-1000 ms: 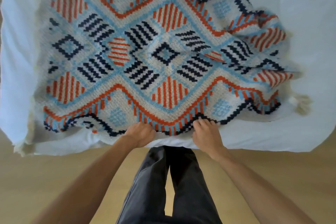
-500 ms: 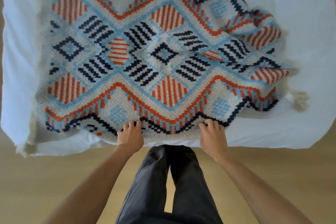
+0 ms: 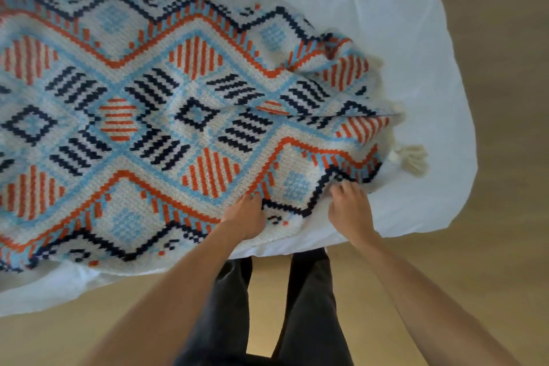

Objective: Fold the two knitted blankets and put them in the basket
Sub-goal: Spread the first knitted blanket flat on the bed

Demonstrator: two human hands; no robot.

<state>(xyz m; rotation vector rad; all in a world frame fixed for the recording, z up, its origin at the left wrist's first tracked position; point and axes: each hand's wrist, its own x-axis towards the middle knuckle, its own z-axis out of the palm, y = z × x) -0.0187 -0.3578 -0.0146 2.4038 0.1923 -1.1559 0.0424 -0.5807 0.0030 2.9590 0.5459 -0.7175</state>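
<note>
On white sheet (image 3: 386,38), knitted blanket (image 3: 178,116)

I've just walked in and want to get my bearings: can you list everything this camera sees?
knitted blanket: one, cream with an orange, navy and light-blue pattern, spread on the sheet, right end rumpled
tassel: one, cream, at the blanket's near right corner
sheet: one, white, under the blanket, hanging over the near edge
floor: one, light wood, to the right and below
trouser legs: two, dark grey, standing at the near edge
left hand: one, grips the blanket's near edge
right hand: one, grips the same edge, closer to the tassel
</note>
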